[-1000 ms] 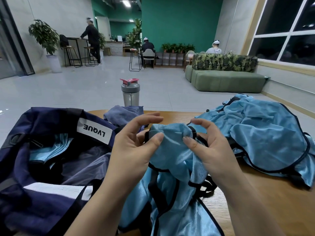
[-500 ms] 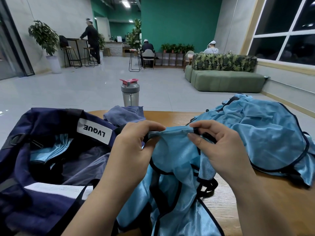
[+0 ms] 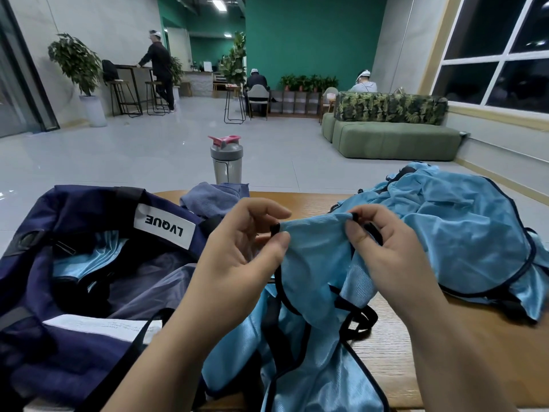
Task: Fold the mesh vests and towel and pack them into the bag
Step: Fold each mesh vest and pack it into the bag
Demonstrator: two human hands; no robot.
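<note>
Head view shows both hands raised over the worktop [image 3: 395, 346], with one blue vest [image 3: 315, 263] stretched between them. The left hand [image 3: 240, 257] pinches one corner of a black-edged band of the vest between thumb and forefinger, and its other fingers are loosely curled. The right hand [image 3: 383, 254] pinches the other corner of the same band in the same way. The rest of the vest hangs down in loose folds to the near edge of the worktop, and its black trim is twisted there.

The step in hand seems to be the finding of two matching corners before the fold. To do it well, the person should keep the band tight and level between the two pinches, then shake the cloth lightly so that the twisted part below falls straight. The mesh looks thin and slippery, so a firm pinch on the black edge is safer than a pinch on the blue cloth. Only when the vest hangs flat should the halves be laid together.

More vests [image 3: 463, 227] lie in a heap on the right of the worktop, close behind the right hand. A towel [image 3: 214, 197] lies crumpled behind the left hand, next to the bag [image 3: 74, 278]. The bag stands open on the left, and something blue already lies inside it. A shaker bottle [image 3: 226, 162] stands behind the towel.
</note>
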